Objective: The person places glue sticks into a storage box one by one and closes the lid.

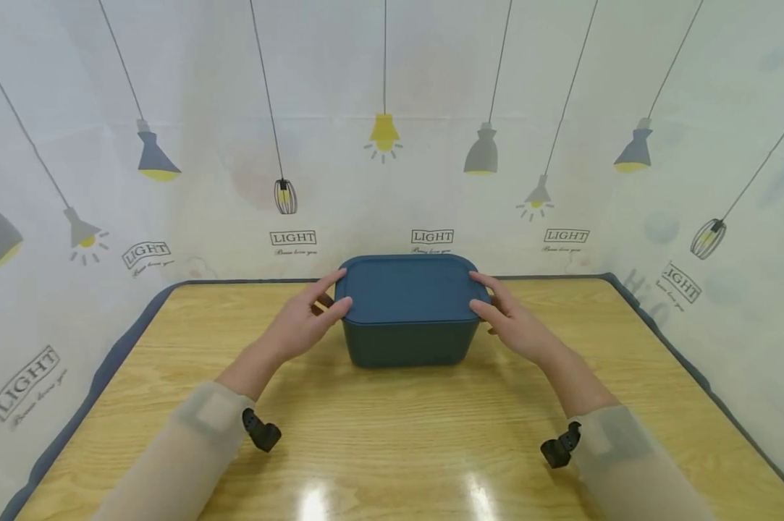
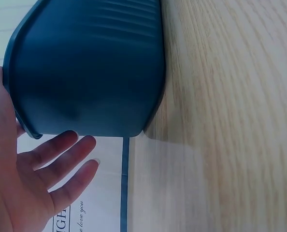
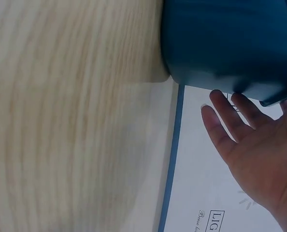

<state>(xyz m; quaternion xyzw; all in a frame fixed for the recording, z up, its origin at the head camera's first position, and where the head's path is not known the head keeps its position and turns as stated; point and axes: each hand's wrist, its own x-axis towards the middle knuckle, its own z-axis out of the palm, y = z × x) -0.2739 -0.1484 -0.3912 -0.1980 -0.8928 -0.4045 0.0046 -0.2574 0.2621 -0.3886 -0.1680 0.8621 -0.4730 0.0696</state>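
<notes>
A dark blue lidded storage box (image 1: 410, 344) stands on the wooden table, its lid (image 1: 411, 289) lying flat on top. My left hand (image 1: 300, 318) touches the lid's left end, with thumb and index fingertips on the rim. At the opposite end my right hand (image 1: 520, 325) touches the rim in the same way. In the left wrist view, the other fingers (image 2: 68, 186) of the left hand extend loosely beside the box wall (image 2: 85, 82). Similarly, the right hand's lower fingers (image 3: 221, 128) spread near the box wall (image 3: 225, 43) in the right wrist view. The box's inside is hidden.
The light wooden table (image 1: 392, 427) has a dark blue border strip along its edges. Behind it and at both sides hangs a pale sheet (image 1: 339, 159) printed with lamps and the word LIGHT. The box stands near the back edge. A black wrist camera (image 1: 261, 430) sits on the left sleeve.
</notes>
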